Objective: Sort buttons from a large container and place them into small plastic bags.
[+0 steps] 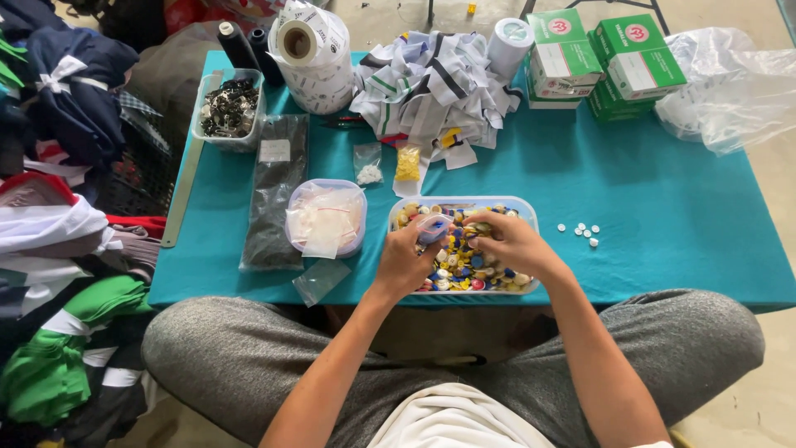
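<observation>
The fingers of the left hand (404,259) are curled around a small clear plastic bag (432,226) with a blue tint, holding it at the near left corner of the clear rectangular plastic tub of mixed coloured buttons (464,247); the bag's mouth seems to face the other hand, though that is hard to tell. Just to its right, the fingers of the right hand (512,242) are bent down into the buttons, tips narrowed as if pinching, but whether a button is held between them cannot be told. To do this well, the bag would best stay low over the tub so that anything dropped falls back in, its mouth kept open with the thumb. Further right on the teal cloth-covered bench (663,207), well apart from the tub, lies a small cluster of white round buttons (580,233). Left of the tub sits a round clear container of folded plastic bags (325,217).
</observation>
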